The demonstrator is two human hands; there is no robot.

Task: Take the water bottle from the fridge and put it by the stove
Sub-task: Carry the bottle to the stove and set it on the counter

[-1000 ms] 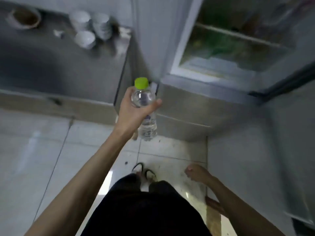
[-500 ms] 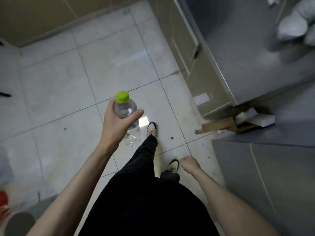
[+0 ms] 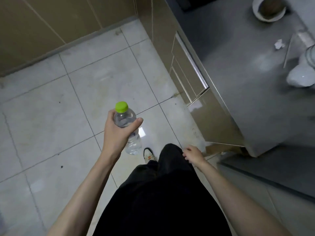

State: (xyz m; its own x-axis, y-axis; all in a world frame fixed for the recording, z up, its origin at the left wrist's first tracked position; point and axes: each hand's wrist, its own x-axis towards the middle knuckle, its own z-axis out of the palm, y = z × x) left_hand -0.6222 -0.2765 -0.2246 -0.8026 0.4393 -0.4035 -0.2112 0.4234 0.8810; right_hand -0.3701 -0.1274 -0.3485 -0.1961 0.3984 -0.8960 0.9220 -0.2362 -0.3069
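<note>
Bottle (image 3: 128,132) sat upright in left hand (image 3: 117,133), fingers wrapped round for carrying; right hand (image 3: 193,154) hung loose, empty, lower-center frame.

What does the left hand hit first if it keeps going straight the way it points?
Probably nothing nearby: the left hand, holding the clear green-capped plastic water bottle, points over bare grey floor tiles toward the beige wall panel; depth unclear.

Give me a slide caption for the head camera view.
Left hand carries a green-capped water bottle over tiled floor beside the grey counter.
</note>
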